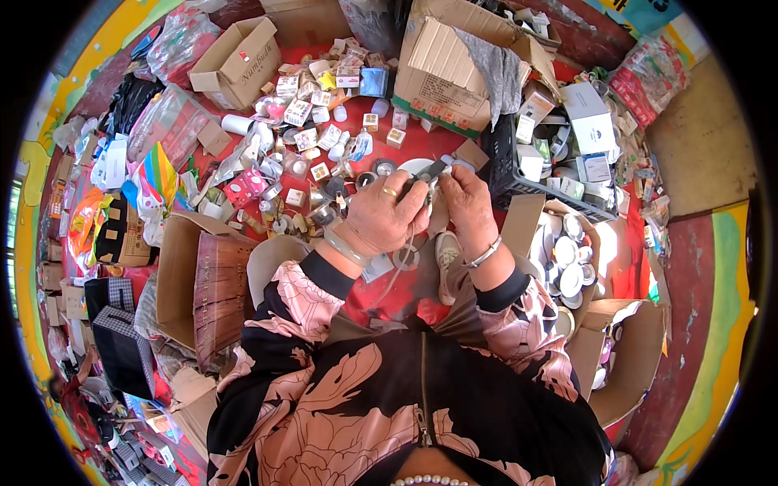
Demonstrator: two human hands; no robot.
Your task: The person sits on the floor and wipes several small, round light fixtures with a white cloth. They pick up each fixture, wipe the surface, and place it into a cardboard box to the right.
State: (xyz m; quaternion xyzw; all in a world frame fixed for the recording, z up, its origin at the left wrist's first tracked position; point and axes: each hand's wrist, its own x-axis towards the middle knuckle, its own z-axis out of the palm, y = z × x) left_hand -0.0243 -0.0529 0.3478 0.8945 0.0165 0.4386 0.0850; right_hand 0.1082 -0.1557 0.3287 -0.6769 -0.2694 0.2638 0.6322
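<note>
Above the lap, left hand [381,217] and right hand [468,202] each keep a closed grip on one small dark device [429,172]; slippage could drop it among floor [421,139] clutter.

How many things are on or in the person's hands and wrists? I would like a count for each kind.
Gold ring on left hand: 1
Pale bangle on left wrist: 1
Silver bracelet on right wrist: 1
Small dark object held: 1
Total: 4
</note>
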